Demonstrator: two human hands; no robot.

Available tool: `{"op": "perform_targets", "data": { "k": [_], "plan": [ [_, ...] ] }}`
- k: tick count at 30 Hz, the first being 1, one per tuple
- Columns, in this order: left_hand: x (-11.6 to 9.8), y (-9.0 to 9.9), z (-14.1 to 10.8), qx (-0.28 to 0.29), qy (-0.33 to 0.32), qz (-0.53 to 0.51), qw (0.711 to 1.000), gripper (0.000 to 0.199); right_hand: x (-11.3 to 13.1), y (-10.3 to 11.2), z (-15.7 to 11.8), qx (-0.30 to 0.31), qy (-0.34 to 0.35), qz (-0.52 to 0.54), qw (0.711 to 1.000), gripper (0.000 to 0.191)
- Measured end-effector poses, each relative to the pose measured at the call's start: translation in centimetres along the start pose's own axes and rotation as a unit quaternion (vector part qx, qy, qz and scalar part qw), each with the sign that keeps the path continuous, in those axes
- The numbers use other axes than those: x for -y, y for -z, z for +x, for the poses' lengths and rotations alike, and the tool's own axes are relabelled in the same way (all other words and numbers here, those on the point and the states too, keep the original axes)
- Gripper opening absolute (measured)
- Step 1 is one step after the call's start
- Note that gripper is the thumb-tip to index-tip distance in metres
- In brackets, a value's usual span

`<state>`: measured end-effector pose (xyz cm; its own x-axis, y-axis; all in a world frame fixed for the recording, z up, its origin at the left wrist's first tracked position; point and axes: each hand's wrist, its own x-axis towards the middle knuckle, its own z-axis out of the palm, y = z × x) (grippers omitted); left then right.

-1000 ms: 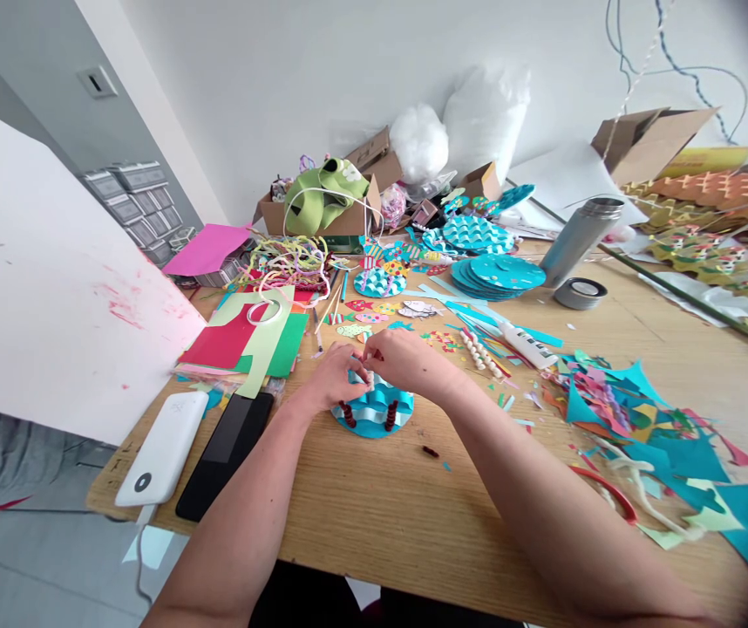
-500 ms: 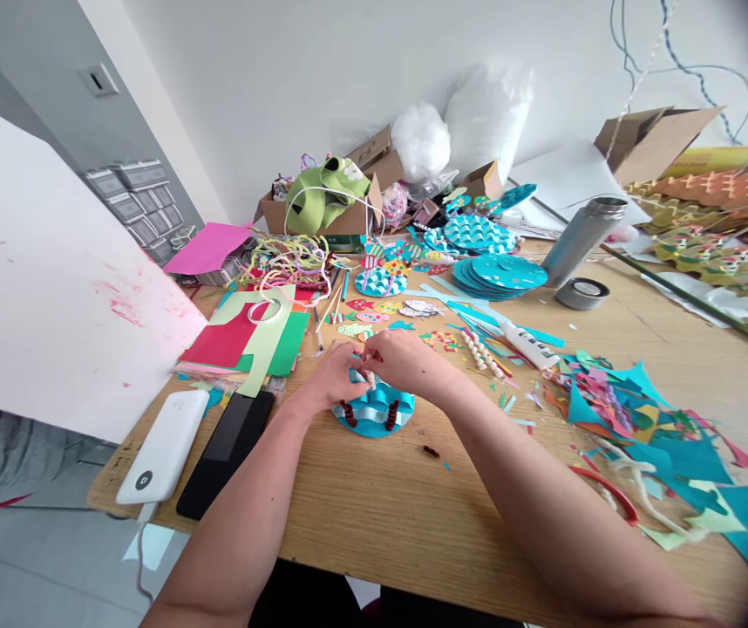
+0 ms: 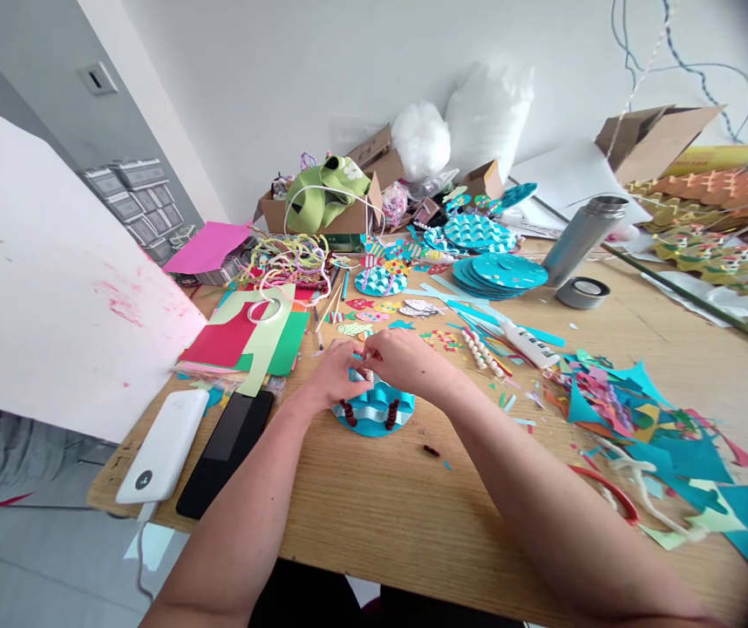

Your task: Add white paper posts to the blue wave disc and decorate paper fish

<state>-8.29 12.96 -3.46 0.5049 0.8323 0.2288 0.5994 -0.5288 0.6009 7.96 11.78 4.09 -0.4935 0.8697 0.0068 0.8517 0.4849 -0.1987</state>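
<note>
A round blue paper disc (image 3: 377, 431) with curled blue and white paper strips lies on the table below both hands. Two dark brown pipe cleaner coils (image 3: 391, 415) stand up from its near side. My left hand (image 3: 336, 377) is closed over the disc's far left, fingers pinched around a pale coiled pipe cleaner (image 3: 369, 375), which is mostly hidden. My right hand (image 3: 400, 358) comes over from the right, its fingertips bent down and pinching at the top of the same coil. Where the fingertips meet, details are too small to see.
A short brown pipe cleaner piece (image 3: 431, 451) lies near the disc. Left are a black phone (image 3: 227, 453) and a white power bank (image 3: 163, 447). Paper fish (image 3: 372, 317), a glue bottle (image 3: 529, 344), stacked blue discs (image 3: 499, 272), a steel flask (image 3: 584, 240) and paper scraps (image 3: 675, 453) surround the work.
Almost nothing differs. Both hands stay at the far side of the disc, with only a slight shift of the fingers around the pale coil.
</note>
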Motion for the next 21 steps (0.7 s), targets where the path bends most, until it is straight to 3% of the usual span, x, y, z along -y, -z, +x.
{"op": "perform_targets", "data": {
  "k": [9, 15, 21],
  "plan": [
    [-0.07, -0.24, -0.10, 0.009, 0.030, -0.057, 0.998, 0.035, -0.12, -0.15, -0.03, 0.004, 0.002, -0.008, 1.000, 0.023],
    [-0.21, -0.20, -0.08, 0.019, 0.083, -0.118, 0.989, 0.039, -0.17, -0.34, -0.01, 0.000, 0.006, -0.013, 1.000, 0.024],
    [-0.03, -0.21, -0.10, 0.025, 0.087, -0.125, 0.988, 0.038, -0.08, -0.17, -0.10, 0.010, 0.006, -0.020, 1.000, 0.024]
  ]
}}
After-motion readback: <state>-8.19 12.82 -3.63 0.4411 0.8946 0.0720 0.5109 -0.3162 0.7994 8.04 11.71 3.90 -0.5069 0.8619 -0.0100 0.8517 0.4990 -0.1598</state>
